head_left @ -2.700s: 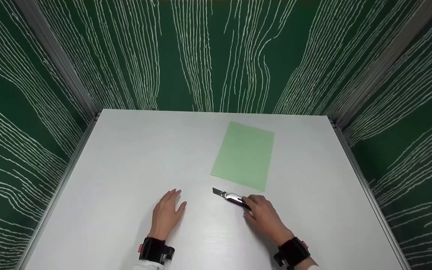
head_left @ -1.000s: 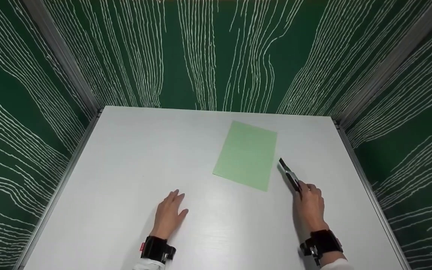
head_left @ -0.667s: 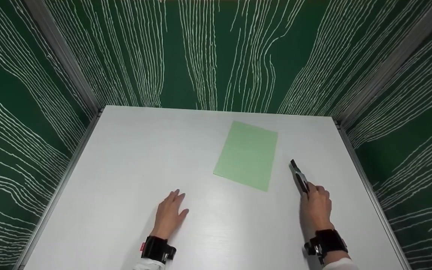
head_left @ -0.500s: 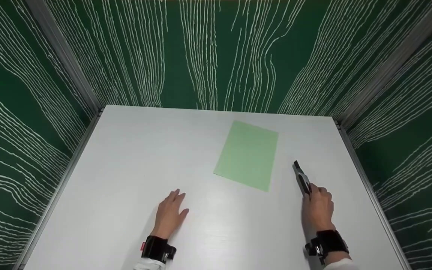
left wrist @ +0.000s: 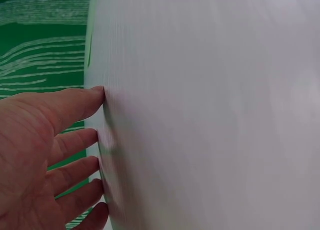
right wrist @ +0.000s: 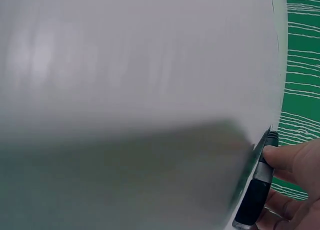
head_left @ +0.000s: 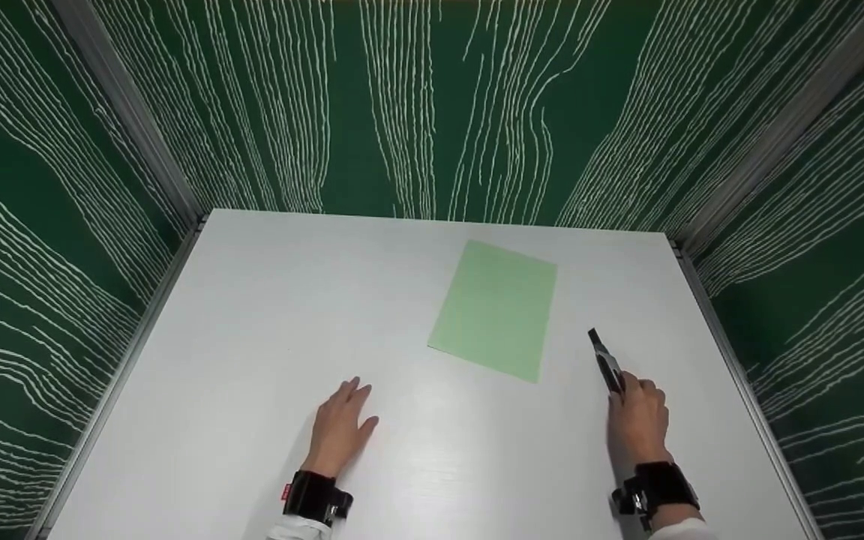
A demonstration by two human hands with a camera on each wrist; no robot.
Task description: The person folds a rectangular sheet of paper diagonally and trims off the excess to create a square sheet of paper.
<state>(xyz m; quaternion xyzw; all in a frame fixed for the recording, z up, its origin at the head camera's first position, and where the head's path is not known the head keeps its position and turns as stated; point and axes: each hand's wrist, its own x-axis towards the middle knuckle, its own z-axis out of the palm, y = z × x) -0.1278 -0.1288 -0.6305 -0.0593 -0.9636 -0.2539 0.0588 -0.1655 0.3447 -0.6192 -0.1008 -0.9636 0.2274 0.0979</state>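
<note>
My right hand (head_left: 640,416) grips a utility knife (head_left: 607,367) with a black and silver handle. Its dark blade is out and points away from me, tilted a little to the left. In the right wrist view, thumb and fingers hold the knife (right wrist: 257,185) close over the white surface. To the left of the knife lies a sheet of light green paper (head_left: 496,311), flat and slightly turned. My left hand (head_left: 338,427) rests on the table with fingers straight and spread, fingertips at the surface in the left wrist view, holding nothing.
The white table (head_left: 289,300) carries the paper toward its back right. Green walls with white wavy lines (head_left: 402,112) stand behind and at both sides, with grey metal posts (head_left: 132,112) at the corners. Each wrist wears a black camera band (head_left: 316,497).
My right hand has carried the knife from below the paper to its right, turning the blade from leftward to forward. Lately it has slid slightly nearer me. The left hand has stayed still.
</note>
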